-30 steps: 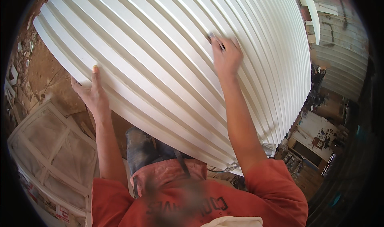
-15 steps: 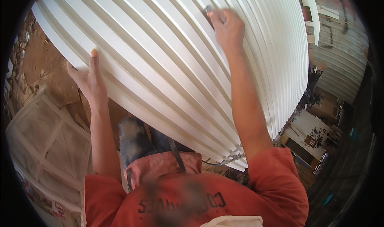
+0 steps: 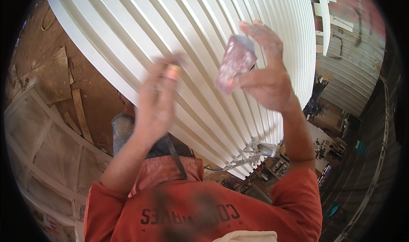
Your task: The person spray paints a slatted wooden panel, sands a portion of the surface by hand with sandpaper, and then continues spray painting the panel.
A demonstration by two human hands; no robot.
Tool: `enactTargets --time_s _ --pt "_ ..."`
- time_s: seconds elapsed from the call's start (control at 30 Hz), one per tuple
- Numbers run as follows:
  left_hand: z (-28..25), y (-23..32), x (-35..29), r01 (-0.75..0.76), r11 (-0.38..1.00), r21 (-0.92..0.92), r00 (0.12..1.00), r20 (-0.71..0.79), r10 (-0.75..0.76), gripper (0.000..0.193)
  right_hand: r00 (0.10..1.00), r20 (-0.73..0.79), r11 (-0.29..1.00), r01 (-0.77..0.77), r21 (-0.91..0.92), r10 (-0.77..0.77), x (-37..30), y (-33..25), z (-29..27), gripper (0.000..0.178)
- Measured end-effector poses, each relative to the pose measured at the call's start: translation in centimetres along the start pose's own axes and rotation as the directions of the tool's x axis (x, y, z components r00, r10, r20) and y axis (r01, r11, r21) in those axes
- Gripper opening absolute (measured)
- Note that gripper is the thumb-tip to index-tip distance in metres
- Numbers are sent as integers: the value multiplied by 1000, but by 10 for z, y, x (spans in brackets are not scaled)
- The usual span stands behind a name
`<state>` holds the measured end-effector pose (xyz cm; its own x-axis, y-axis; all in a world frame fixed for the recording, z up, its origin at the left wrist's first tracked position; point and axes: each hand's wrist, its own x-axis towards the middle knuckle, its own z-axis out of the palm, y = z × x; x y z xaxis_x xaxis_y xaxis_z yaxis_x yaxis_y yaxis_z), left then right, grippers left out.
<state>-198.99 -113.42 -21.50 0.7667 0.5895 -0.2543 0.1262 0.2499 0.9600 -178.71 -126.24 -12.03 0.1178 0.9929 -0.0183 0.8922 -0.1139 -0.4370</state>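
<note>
Pinkish, worn-looking material is seen in the right hand (image 3: 273, 87): a small sheet (image 3: 237, 65) held tilted over the white ribbed panel (image 3: 128, 41), near the middle of the view. By the right grip the sheet is pinned, with the thumb laid across its lower part and the fingers spread wide near its upper end. Whether its underside is backed by anything cannot be told.

The left hand (image 3: 157, 99) is blurred above the near edge of the panel, just left of the sheet; its fingers look loosely curled, and whether anything is held in that grip cannot be told.

With so little of the sheet covered by the thumb, it could be let slip or folded over if pressure were eased. If an edge or corner were caught on a rib, the sheet could be torn or the white face scratched. No firm hold on the panel by either hand can be made out, so it could be shifted by an uneven push. At the panel's near right corner, a metallic tool (image 3: 266, 150) and a thin hose (image 3: 213, 169) are seen close to the clothing; the hose could be snagged by a careless lean, and the tool dragged against the ribs.
</note>
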Motion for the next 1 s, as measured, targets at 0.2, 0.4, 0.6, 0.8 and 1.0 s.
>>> enactTargets --time_s 0.2,0.4,0.6,0.8,1.0 --pt "52 -14 -1 293 734 -613 945 303 -124 30 964 -125 863 -148 482 236 -8 -23 20 20" --pt "83 -20 12 182 933 -310 975 179 -130 24 593 -58 508 -631 586 803 -29 -17 51 23" --pt "16 -33 25 -296 786 543 882 -160 443 35 801 -364 801 -566 -198 476 -25 90 64 15" --pt "-87 -57 52 -11 650 760 794 -389 468 48 788 -307 772 -602 -204 534 -18 98 74 18" --pt "-78 -69 62 32 893 449 792 -556 252 66 803 -240 773 -592 -227 545 -14 112 75 19"
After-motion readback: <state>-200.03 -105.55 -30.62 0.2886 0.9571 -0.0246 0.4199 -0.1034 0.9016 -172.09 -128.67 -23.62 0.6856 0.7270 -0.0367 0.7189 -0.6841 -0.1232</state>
